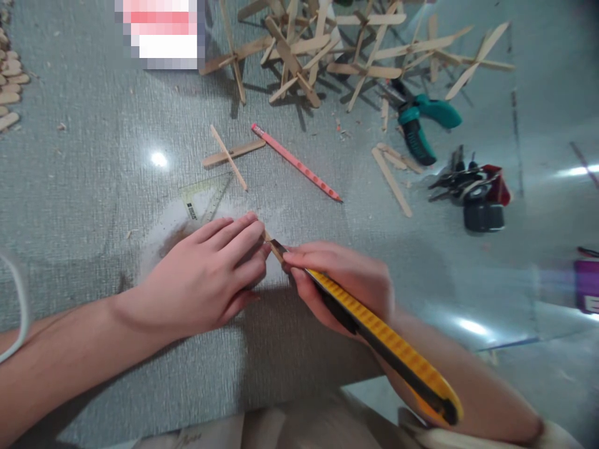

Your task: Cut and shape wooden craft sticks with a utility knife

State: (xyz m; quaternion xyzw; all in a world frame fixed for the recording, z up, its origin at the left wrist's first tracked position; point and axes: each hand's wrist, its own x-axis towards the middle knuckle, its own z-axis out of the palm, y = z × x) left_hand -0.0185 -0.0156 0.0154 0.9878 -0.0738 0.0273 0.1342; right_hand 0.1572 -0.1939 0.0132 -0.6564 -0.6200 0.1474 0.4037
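My right hand (344, 284) is closed around a yellow and black utility knife (388, 340), its blade angled up and to the left. The blade's tip touches a thin wooden stick (267, 236). My left hand (210, 268) lies palm down with its fingertips closed over that stick, hiding most of it. Just beyond my left fingers lies a clear set square (213, 193). Farther off, a narrow stick (227, 153) crosses over a wider popsicle stick (238, 152), and a pink pencil (299, 163) rests beside them.
Several crossed popsicle-stick pieces (299, 56) spread across the back. Teal-handled pliers (416, 125), a bunch of keys (482, 199) and loose sticks (393, 181) lie to the right. More sticks (12, 81) are stacked at the far left. A white cable (21, 305) loops near my left forearm.
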